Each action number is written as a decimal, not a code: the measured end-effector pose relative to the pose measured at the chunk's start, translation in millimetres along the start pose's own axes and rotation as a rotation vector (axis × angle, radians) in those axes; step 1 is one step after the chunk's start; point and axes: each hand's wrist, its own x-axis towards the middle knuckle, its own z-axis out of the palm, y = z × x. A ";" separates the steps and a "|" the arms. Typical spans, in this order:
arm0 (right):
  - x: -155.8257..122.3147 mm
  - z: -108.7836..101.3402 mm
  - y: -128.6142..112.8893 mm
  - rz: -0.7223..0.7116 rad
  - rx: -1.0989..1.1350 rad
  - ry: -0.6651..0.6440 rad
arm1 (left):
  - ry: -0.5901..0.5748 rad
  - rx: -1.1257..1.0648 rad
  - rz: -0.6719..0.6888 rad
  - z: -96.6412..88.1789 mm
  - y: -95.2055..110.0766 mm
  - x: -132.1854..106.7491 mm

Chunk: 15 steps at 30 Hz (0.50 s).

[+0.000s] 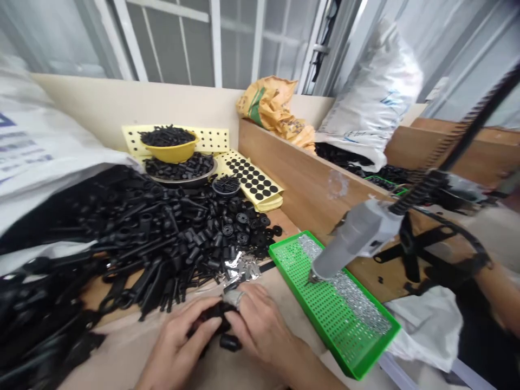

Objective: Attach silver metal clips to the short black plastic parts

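My left hand (181, 336) and my right hand (264, 327) meet at the table's front. Their fingers are curled round a dark black plastic part (215, 315), mostly hidden by them. A short black cylinder (230, 342) shows just below the right fingertips; whether it joins that part I cannot tell. Just beyond the right hand lie shiny metal pieces (244, 268). A heap of black plastic parts (162, 222) spreads to the left and behind. On the right a grey electric screwdriver (353, 238) hangs, its tip over a green perforated tray (312, 314) holding small silvery screws (357, 300).
A yellow bowl (173, 153) of black pieces stands on a wider basin (182, 179). Yellow sheets with black discs (254, 179) lie against a wooden divider (292, 168). White sacks (52, 135) flank the heap. Another person's arm (498, 287) is at far right.
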 end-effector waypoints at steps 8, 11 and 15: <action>-4.4 -2.6 2.8 -0.090 -0.109 -0.077 | -0.060 0.003 -0.011 -0.2 11.1 -2.4; -0.7 -6.3 -0.9 -0.055 -0.089 -0.162 | -0.013 0.083 0.114 -1.4 6.2 -1.8; 0.0 -7.8 -0.6 0.107 0.058 -0.280 | 0.130 0.229 0.345 -2.2 -15.9 -2.3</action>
